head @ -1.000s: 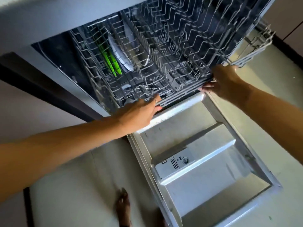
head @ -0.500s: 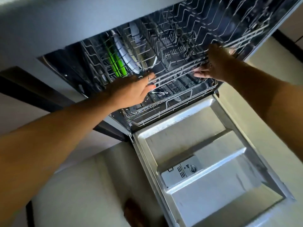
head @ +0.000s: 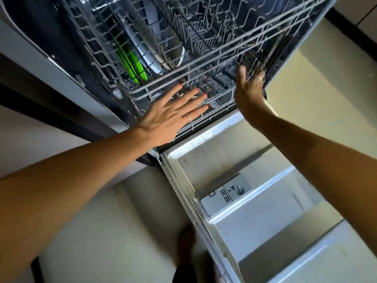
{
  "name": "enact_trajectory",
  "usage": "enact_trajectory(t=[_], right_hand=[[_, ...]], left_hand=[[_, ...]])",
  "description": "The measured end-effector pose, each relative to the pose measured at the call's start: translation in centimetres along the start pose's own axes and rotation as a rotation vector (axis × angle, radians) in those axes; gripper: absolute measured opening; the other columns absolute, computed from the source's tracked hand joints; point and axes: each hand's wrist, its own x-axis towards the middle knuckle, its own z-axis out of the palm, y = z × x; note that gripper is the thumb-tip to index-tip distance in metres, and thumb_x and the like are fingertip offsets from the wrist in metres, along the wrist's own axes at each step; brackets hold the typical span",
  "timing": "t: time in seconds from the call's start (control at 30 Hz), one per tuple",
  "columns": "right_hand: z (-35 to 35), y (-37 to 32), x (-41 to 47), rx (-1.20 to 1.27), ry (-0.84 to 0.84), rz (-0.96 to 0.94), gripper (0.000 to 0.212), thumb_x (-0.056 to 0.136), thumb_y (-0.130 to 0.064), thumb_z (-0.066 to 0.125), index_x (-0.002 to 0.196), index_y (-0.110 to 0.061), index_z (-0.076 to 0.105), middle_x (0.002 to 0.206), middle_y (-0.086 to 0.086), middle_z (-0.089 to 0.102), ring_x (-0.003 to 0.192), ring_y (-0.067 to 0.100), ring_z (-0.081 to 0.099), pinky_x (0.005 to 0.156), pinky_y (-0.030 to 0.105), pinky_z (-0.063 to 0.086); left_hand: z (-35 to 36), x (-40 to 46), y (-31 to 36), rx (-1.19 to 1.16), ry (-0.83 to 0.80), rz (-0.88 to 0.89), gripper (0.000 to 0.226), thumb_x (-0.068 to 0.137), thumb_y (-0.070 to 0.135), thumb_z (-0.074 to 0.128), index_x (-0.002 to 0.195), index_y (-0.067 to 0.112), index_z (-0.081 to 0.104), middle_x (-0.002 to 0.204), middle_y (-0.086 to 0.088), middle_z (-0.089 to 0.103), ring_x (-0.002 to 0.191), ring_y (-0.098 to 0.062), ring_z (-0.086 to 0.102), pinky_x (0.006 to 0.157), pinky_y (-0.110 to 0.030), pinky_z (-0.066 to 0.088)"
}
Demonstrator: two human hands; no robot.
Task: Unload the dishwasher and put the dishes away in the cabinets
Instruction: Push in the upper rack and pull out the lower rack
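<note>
Both hands were at the front of the grey wire dish rack (head: 204, 64), which sat inside the dark tub of the dishwasher above the lowered pale-grey dishwasher door (head: 265, 211). The left hand (head: 173, 113) lay flat with its fingers spread and straight, the fingertips (head: 180, 86) at the rack's front rail; it gripped nothing. The right hand (head: 247, 88) was likewise flat, fingers together and extended, its fingertips close against the wires at the rack's right front corner, though blur hid whether they actually touched.

Most of the rack looked bare. Deep on the left side stood a bright green flat plastic piece (head: 133, 66), upright on edge between the tines, and just beside it a white round plate (head: 146, 58), also on edge. What else lay in the lower wire rack (head: 214, 103) beneath the hands was too dark to make out.

Judging by the flat palms against the rack front, the step in hand seemed to be positioning the rack, not lifting a dish out. Unloading was evidently unfinished, since at least the plate and green piece remained inside. The next move would call for reaching far into the left rear, or drawing the rack out, and lifting the plate straight up clear of the tines.
</note>
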Motion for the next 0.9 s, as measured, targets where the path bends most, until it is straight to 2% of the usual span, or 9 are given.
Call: enact_trajectory(t=[0.13,0.2,0.27,0.37,0.5,0.6,0.7,0.77,0.9], right_hand=[[3.0,3.4,-0.3,-0.392,-0.318,0.084,0.065,0.098,-0.038,0.041,0.146,0.002,0.022,0.155,0.019,0.014,0.139,0.035,0.027,0.114,0.039,0.026],[4.8,4.6,-0.4,-0.541,-0.406,0.001,0.067,0.096,-0.033,0.049,0.148,-0.004,0.019,0.158,0.014,0.005,0.140,0.037,0.028,0.114,0.044,0.028],[6.6,5.5,-0.3,-0.750,-0.467,-0.183,0.073,0.094,-0.031,0.051,0.151,-0.010,0.011,0.159,0.011,-0.003,0.145,0.034,0.015,0.117,0.049,0.019],[8.4,5.9,0.6,-0.975,-0.488,-0.431,0.078,0.094,-0.029,0.052,0.152,-0.016,0.001,0.159,0.008,-0.008,0.147,0.025,-0.002,0.117,0.048,0.005],[9.5,7.0,2.4,-1.087,-0.490,-0.478,0.079,0.093,-0.028,0.050,0.152,-0.017,-0.001,0.160,0.005,-0.008,0.147,0.021,-0.005,0.118,0.048,0.000],[9.5,7.7,3.8,-1.121,-0.494,-0.488,0.076,0.093,-0.027,0.049,0.152,-0.019,0.000,0.160,0.003,-0.005,0.147,0.020,-0.004,0.117,0.048,-0.001],[9.9,8.1,4.3,-1.116,-0.459,-0.536,0.065,0.097,-0.033,0.043,0.151,-0.016,0.011,0.159,0.005,0.010,0.147,0.023,0.007,0.117,0.050,0.005],[10.1,7.8,4.5,-1.106,-0.417,-0.569,0.057,0.098,-0.035,0.040,0.147,-0.012,0.024,0.154,0.008,0.026,0.143,0.027,0.022,0.114,0.050,0.020],[10.0,6.0,4.4,-1.119,-0.434,-0.528,0.041,0.096,-0.019,0.044,0.134,-0.007,0.044,0.139,0.012,0.045,0.131,0.032,0.040,0.099,0.050,0.041]], left_hand=[[3.8,0.7,0.6,-0.108,-0.218,-0.149,0.078,0.093,0.017,0.042,0.149,0.020,-0.012,0.158,-0.004,-0.013,0.146,-0.019,-0.011,0.118,-0.041,-0.006],[5.7,1.1,0.9,-0.212,-0.232,-0.247,0.074,0.094,0.024,0.044,0.151,0.017,-0.003,0.160,-0.006,-0.005,0.147,-0.022,-0.003,0.118,-0.041,-0.001],[6.8,1.6,1.3,-0.358,-0.247,-0.353,0.072,0.093,0.028,0.049,0.150,0.011,0.010,0.158,-0.012,0.012,0.146,-0.028,0.012,0.118,-0.042,0.011],[8.3,3.1,2.2,-0.586,-0.334,-0.505,0.067,0.089,0.025,0.055,0.146,0.007,0.024,0.147,-0.017,0.034,0.135,-0.033,0.033,0.109,-0.044,0.030],[11.0,5.0,3.4,-0.756,-0.560,-0.614,0.068,0.089,0.028,0.054,0.147,0.009,0.025,0.149,-0.017,0.034,0.134,-0.033,0.036,0.109,-0.045,0.034],[12.2,5.4,3.7,-0.838,-0.621,-0.646,0.068,0.090,0.024,0.054,0.148,0.008,0.022,0.151,-0.015,0.026,0.133,-0.033,0.037,0.106,-0.042,0.038],[12.9,5.4,3.7,-0.905,-0.554,-0.667,0.071,0.090,0.018,0.055,0.150,0.013,0.018,0.155,-0.010,0.012,0.137,-0.028,0.031,0.107,-0.034,0.034],[13.1,5.3,3.8,-0.941,-0.545,-0.651,0.074,0.089,0.018,0.056,0.152,0.021,0.017,0.155,-0.007,0.008,0.140,-0.026,0.024,0.108,-0.031,0.031],[13.0,4.3,4.5,-0.872,-0.563,-0.602,0.074,0.088,0.020,0.056,0.151,0.028,0.018,0.152,-0.007,0.007,0.140,-0.031,0.017,0.108,-0.038,0.031]])
